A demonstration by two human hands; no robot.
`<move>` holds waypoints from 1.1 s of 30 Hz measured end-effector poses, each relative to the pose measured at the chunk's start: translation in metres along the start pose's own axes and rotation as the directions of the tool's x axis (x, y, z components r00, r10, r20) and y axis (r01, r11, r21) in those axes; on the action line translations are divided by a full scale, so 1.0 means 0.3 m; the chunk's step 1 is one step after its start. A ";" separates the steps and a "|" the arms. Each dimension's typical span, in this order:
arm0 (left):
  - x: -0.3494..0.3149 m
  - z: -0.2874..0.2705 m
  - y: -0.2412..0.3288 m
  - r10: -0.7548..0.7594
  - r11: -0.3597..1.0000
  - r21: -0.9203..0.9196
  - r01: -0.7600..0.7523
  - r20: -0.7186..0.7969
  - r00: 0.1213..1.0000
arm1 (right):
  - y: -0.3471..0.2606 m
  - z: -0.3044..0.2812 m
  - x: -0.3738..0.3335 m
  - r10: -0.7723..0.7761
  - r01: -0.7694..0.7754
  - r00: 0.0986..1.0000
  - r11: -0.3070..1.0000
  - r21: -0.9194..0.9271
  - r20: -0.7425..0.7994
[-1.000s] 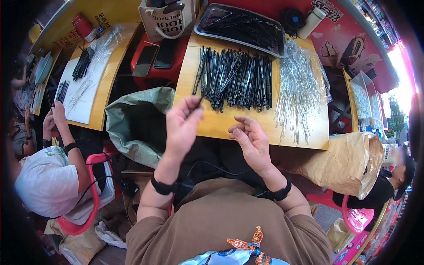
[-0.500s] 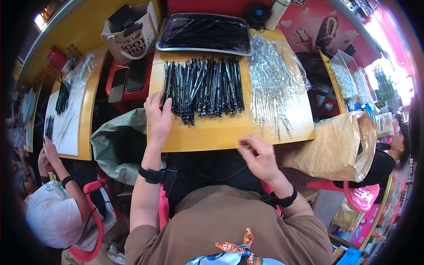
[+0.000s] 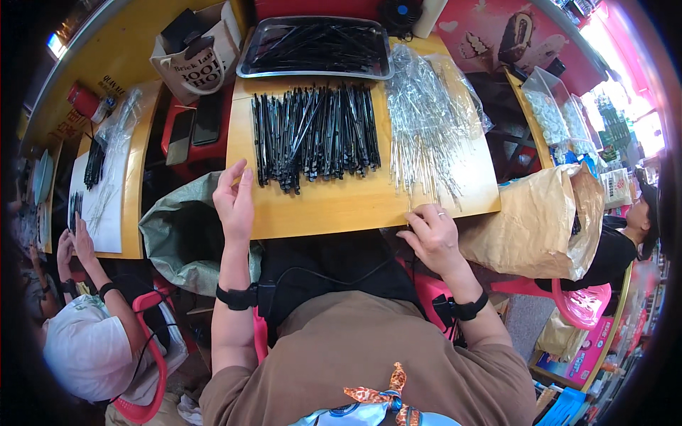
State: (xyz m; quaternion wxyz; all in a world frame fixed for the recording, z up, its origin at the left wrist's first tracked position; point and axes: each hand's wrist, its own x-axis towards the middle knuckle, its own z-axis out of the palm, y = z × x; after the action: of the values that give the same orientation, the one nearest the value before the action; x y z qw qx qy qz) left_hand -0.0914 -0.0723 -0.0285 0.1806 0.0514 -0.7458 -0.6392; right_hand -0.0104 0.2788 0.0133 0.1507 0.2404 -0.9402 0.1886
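Note:
A broad row of thin black rods lies side by side on the wooden table, pointing away from me. My left hand is at the table's left edge, close to the row's near left corner, its fingers apart and nothing in them. Right of the row, thin silvery wires spread out of a clear plastic bag. At the table's front edge my right hand is closed, just below the near ends of the wires. Whatever its fingertips pinch, if anything, is too small to make out.
A metal tray of black rods stands at the back. An open green sack is left of the table, a brown paper sack right. Two phones lie on a red stool beside a tote bag. Another person works at left.
My right hand has moved right to the front edge by the wire ends. My left hand has drawn slightly back from the black rods, and the whole view has shifted a little.

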 end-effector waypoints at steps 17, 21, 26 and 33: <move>-0.026 0.010 -0.020 0.129 0.980 0.166 -0.111 -0.101 0.987 | 0.023 -0.063 0.473 0.070 -0.043 0.995 0.948 0.314 -0.075; -0.027 0.014 0.014 0.114 0.979 0.181 -0.094 -0.103 0.988 | 0.141 0.057 0.779 -0.008 0.031 0.997 0.959 0.281 -0.080; -0.023 0.014 0.026 0.130 0.967 0.231 -0.107 -0.084 0.988 | 0.301 0.260 1.059 -0.017 0.017 1.000 0.996 0.088 -0.001; -0.018 -0.003 0.031 0.163 0.959 0.248 -0.139 -0.078 0.983 | 0.270 0.309 1.153 -0.015 0.043 0.961 0.994 -0.097 0.275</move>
State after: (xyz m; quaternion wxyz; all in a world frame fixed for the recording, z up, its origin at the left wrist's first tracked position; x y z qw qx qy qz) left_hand -0.0846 -0.0698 -0.0205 0.2577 0.0472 -0.8101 -0.5245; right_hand -0.3597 0.1684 0.0379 0.0339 0.2700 -0.9567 0.1031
